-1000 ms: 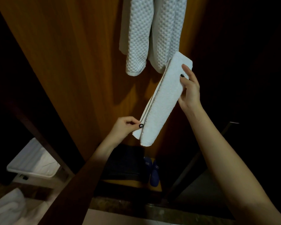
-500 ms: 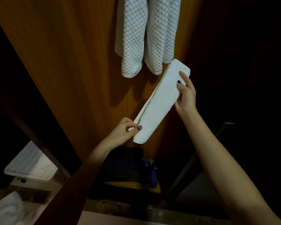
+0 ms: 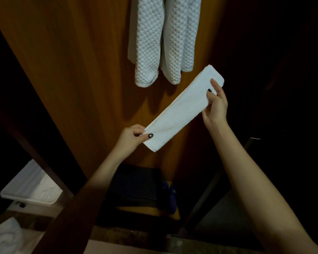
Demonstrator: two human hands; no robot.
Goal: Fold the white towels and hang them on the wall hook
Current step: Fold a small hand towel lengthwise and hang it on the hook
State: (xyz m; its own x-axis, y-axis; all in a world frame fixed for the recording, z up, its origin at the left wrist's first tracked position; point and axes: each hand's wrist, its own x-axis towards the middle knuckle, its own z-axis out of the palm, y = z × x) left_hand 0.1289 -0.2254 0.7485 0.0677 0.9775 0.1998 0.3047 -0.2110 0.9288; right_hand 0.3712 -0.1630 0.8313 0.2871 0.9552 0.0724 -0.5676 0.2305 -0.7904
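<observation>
A person holds a folded white towel (image 3: pixel 184 109) in the air in front of a wooden panel (image 3: pixel 72 61), stretched into a long narrow strip that slants from lower left to upper right. The left hand (image 3: pixel 132 138) grips the lower end: its fingers (image 3: pixel 147 135) are curled and pinch the corner of the towel between the thumb, which has a dark-painted nail, and the forefinger. The right hand (image 3: pixel 216 105) takes the upper end along its right edge; the thumb and one raised finger lie on the front face of the cloth, while the other fingers are hidden behind it, so the grasp reads as a hold on the towel's edge. Both forearms reach up from the bottom of the view, the left one partly in shadow. Above the held towel, two waffle-weave towels (image 3: pixel 149 43) hang side by side against the panel, their lower hems just above and to the left of the strip's upper end and not touching it; what they hang from lies beyond the top of the picture. Low in the dim space below the hands lie a dark folded cloth (image 3: pixel 134 182) and, just to its right, a pair of blue slippers (image 3: pixel 169 197). At the lower left sits a white tray (image 3: pixel 31 189), and a bundle of white cloth (image 3: pixel 4 237) shows in the corner beneath it.
</observation>
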